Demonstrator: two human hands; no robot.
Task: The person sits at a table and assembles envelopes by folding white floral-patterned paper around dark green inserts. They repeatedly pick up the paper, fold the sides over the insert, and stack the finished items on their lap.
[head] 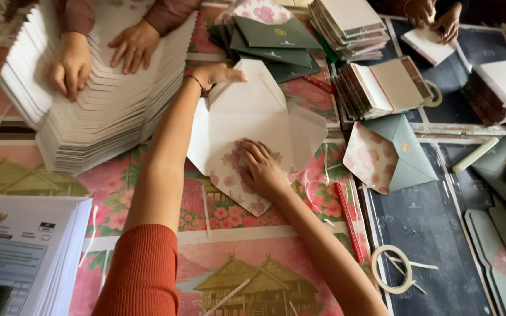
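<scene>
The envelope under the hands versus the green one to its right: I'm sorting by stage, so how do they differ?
The cream envelope lies unfolded, flaps spread, under the left hand and right hand. The green envelope is folded except for one open flap, and nobody touches it. Both have pink floral lining.

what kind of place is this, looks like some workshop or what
Probably a small hand-assembly spot for invitation envelopes, worked on a floor mat. The left hand and right hand press an unfolded envelope; finished green envelopes, card stacks and a tape ring lie around.
</scene>
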